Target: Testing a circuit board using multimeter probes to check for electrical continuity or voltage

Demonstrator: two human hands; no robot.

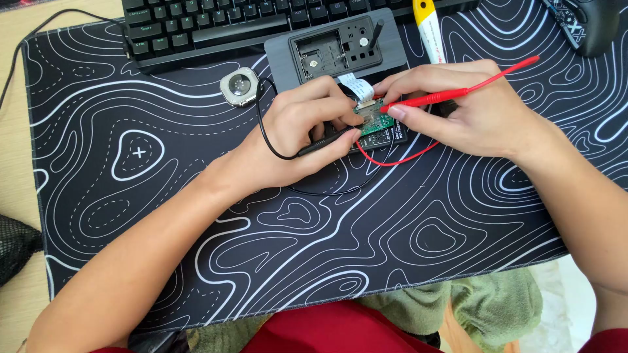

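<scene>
already both probes sit on the green circuit board [375, 121], which lies mid-surface on the patterned mat [163, 196]. left hand [307, 134] pinches the black probe [325, 142]; right hand [458, 108] grips the red probe [432, 98], tip on the board. probing looks underway. the grey opened case [337, 52], watch body [239, 85] and keyboard [196, 26] crowd behind; looping leads may snag.

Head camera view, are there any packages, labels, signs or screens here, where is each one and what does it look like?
Tool handle: top centre beside the keyboard, white with yellow tip, bearing a small red printed label.
Smartwatch case: left of the grey device tray, rounded square, silver; whether its screen faces up cannot be told.
No packages or signs show.
</scene>
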